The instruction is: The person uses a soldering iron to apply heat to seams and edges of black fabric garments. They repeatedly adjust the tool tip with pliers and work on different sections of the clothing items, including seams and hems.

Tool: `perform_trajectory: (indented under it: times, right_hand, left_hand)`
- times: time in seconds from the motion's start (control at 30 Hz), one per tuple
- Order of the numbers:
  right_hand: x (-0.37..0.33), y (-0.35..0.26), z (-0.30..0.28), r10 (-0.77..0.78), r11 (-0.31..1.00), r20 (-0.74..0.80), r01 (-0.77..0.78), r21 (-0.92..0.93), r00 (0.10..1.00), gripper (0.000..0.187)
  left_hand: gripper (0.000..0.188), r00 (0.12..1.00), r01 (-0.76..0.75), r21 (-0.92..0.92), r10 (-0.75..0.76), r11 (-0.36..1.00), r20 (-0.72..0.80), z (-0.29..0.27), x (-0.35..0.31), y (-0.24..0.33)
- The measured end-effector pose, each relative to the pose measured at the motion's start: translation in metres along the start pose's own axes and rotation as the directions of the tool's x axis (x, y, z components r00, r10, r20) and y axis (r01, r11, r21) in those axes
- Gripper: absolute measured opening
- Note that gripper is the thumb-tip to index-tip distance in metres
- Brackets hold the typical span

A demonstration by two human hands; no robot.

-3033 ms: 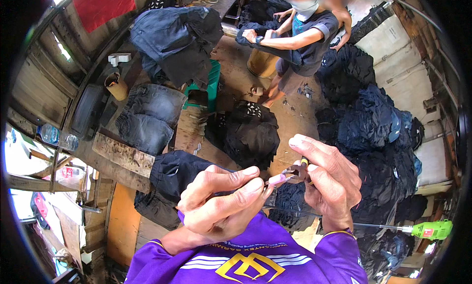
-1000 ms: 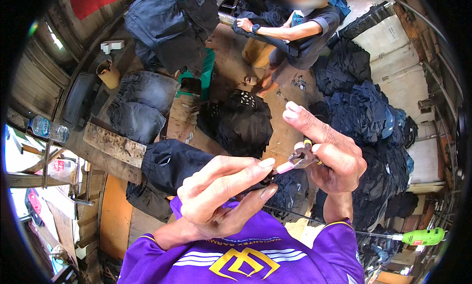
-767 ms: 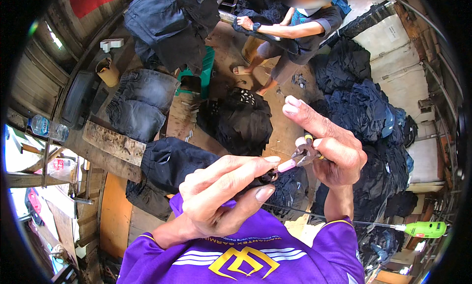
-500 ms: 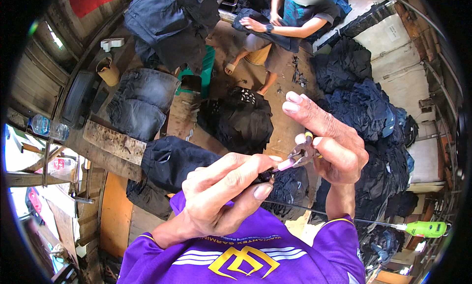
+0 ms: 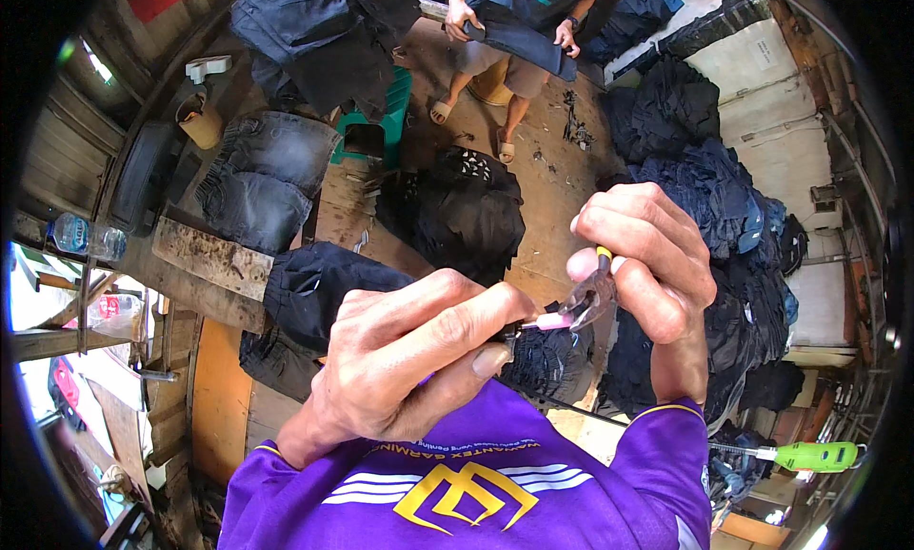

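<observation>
My left hand point(image 5: 419, 355) pinches a small dark handpiece point(image 5: 511, 334) between thumb and fingers, in front of my purple shirt. A pink cylindrical bit point(image 5: 549, 320), like a small grinding stone, sticks out of it toward the right. My right hand point(image 5: 657, 269) is closed round pliers point(image 5: 593, 298) with a yellow-and-black handle, most of it hidden in the fingers. The metal jaws are at the free end of the pink bit; how firmly they grip cannot be seen. At the far right is a green motor tool point(image 5: 816, 457) with a thin flexible shaft running left behind my right arm.
Black garments point(image 5: 457, 212) lie heaped on the floor ahead, and dark clothes point(image 5: 705, 188) are piled along the right wall. Grey jeans point(image 5: 257, 193) and a brown cup point(image 5: 200, 123) rest at the left, near a green stool point(image 5: 394, 117). A co-worker point(image 5: 533, 36) sits beyond, handling dark cloth.
My right hand's outstretched fingers have curled in round the pliers, which have tilted slightly. The pink bit stays at the jaws. The co-worker's hands have moved apart on the dark cloth.
</observation>
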State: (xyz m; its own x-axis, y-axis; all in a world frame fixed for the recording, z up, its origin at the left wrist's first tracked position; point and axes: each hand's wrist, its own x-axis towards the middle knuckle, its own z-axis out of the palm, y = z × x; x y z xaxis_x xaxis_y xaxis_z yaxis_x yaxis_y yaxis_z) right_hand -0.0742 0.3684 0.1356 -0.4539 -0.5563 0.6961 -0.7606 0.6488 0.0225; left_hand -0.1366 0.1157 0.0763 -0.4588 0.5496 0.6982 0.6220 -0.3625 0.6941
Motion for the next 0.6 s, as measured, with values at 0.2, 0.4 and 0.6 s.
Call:
perform_trajectory:
  times: [0.2, 0.4, 0.6]
  right_hand:
    - [-0.008, 0.003, -0.003, 0.077, 0.98, 0.096, -0.093, 0.178, 0.992, 0.044]
    - [-0.012, -0.005, 0.001, 0.36, 0.832, 0.125, -0.379, 0.405, 0.925, 0.027]
    - [-0.01, -0.007, -0.006, 0.352, 0.855, 0.138, -0.378, 0.354, 0.926, 0.034]
  left_hand:
    - [0.035, 1.0, -0.004, 0.007, 0.004, 1.0, -0.022, 0.002, -0.002, -0.004]
    - [0.035, 1.0, -0.006, 0.025, 0.007, 1.0, -0.019, 0.002, -0.004, -0.006]
    - [0.034, 1.0, 0.011, 0.005, -0.011, 1.0, -0.02, 0.004, -0.003, -0.006]
